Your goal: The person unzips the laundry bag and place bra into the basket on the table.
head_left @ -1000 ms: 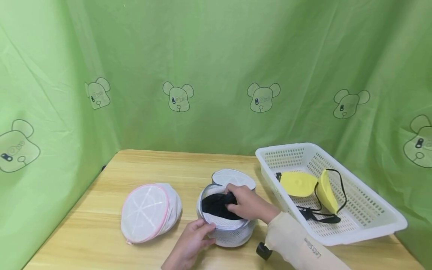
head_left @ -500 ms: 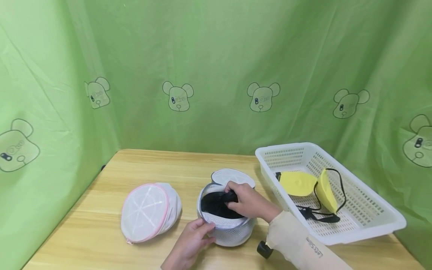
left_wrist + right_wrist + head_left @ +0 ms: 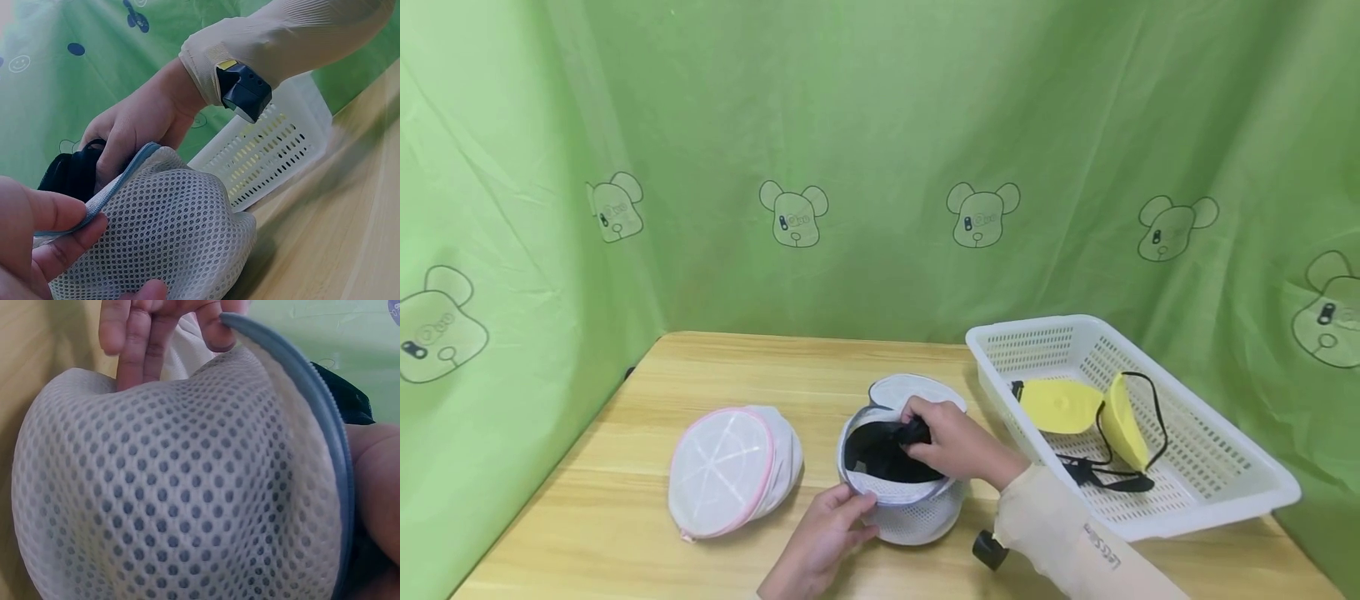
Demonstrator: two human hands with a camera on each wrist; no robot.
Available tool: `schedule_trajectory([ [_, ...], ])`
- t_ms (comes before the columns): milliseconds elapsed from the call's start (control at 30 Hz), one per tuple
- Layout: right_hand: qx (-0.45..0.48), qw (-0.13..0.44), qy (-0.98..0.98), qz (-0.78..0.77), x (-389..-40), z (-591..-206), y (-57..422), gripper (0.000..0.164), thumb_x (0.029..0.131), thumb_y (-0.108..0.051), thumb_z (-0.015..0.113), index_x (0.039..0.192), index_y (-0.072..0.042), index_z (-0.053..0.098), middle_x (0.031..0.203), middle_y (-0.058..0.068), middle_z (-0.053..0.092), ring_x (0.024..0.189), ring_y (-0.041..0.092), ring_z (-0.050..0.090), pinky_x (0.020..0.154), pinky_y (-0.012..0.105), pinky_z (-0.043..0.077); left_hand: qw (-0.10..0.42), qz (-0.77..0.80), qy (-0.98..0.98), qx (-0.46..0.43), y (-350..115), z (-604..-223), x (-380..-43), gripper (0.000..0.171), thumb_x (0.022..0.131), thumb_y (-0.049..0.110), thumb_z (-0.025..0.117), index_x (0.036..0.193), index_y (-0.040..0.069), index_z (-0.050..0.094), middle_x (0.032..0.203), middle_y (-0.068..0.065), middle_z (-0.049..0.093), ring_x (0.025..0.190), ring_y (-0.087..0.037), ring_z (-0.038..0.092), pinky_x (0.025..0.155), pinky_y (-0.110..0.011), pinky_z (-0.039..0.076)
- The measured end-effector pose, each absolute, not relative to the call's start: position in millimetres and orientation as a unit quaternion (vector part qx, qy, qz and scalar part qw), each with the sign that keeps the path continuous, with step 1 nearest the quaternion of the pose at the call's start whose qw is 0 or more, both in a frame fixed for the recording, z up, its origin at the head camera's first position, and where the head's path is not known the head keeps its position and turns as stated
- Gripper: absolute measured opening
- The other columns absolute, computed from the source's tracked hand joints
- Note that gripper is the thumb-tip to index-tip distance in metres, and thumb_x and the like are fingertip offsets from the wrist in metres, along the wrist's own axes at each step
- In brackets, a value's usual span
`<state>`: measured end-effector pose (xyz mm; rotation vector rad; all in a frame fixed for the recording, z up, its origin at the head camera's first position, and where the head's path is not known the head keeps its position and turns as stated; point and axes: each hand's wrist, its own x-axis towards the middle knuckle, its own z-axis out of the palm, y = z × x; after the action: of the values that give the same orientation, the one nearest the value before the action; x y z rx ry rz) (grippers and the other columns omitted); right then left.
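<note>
A round white mesh laundry bag (image 3: pixel 917 521) stands unzipped on the table, its lid (image 3: pixel 917 389) folded back behind it. My left hand (image 3: pixel 826 533) pinches the near left part of the blue-grey zip rim between thumb and fingers; the left wrist view shows this grip close up. Reaching over from the right, my right hand (image 3: pixel 958 442) pinches a bunched part of a black cloth item (image 3: pixel 876 450) in the bag's mouth. Mesh hides most of that item in the right wrist view, and its kind cannot be told.
A second white mesh bag (image 3: pixel 722 475) with pink trim lies tilted on the left. At right, a white slotted basket (image 3: pixel 1015 417) holds yellow cup-shaped pieces (image 3: pixel 1060 406) with black straps. A black device (image 3: pixel 988 550) sits at my right wrist. Green curtain (image 3: pixel 880 275) hangs behind the table.
The black cloth has shifted and looks smoother inside the bag, with a small pale patch now showing at its left. My right hand moved very slightly; the left hand keeps its grip.
</note>
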<state>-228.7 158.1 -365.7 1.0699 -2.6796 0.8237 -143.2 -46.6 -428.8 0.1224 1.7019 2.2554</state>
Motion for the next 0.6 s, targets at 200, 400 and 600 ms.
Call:
schedule_trajectory([
  [200, 0.357, 0.086, -0.886, 0.284, -229.5, -362.0, 159.5, 0.024, 0.077, -0.005, 0.073, 0.088, -0.014, 0.054, 0.078, -0.003, 0.059, 0.075, 0.014, 0.055, 0.069, 0.033, 0.049, 0.159, 0.788, 0.594, 0.039, -47.1, -430.2, -144.0, 0.036, 0.096, 0.013, 0.057, 0.124, -0.01, 0.055, 0.119, -0.008, 0.06, 0.108, -0.018, 0.054, 0.093, -0.044, 0.048],
  [400, 0.354, 0.091, -0.884, 0.292, -229.8, -358.7, 161.0, 0.025, 0.076, -0.003, 0.074, 0.086, -0.014, 0.054, 0.078, -0.003, 0.059, 0.075, 0.014, 0.055, 0.07, 0.033, 0.05, 0.161, 0.786, 0.595, 0.043, -47.6, -430.4, -143.6, 0.035, 0.096, 0.014, 0.057, 0.123, -0.009, 0.056, 0.114, -0.006, 0.061, 0.103, -0.017, 0.055, 0.092, -0.042, 0.049],
  [600, 0.354, 0.089, -0.882, 0.297, -230.1, -355.5, 162.8, 0.025, 0.077, -0.002, 0.073, 0.087, -0.014, 0.054, 0.079, -0.003, 0.06, 0.077, 0.015, 0.055, 0.072, 0.035, 0.05, 0.16, 0.786, 0.595, 0.046, -47.6, -431.2, -144.7, 0.037, 0.096, 0.014, 0.057, 0.125, -0.009, 0.055, 0.12, -0.008, 0.06, 0.107, -0.018, 0.055, 0.094, -0.044, 0.048],
])
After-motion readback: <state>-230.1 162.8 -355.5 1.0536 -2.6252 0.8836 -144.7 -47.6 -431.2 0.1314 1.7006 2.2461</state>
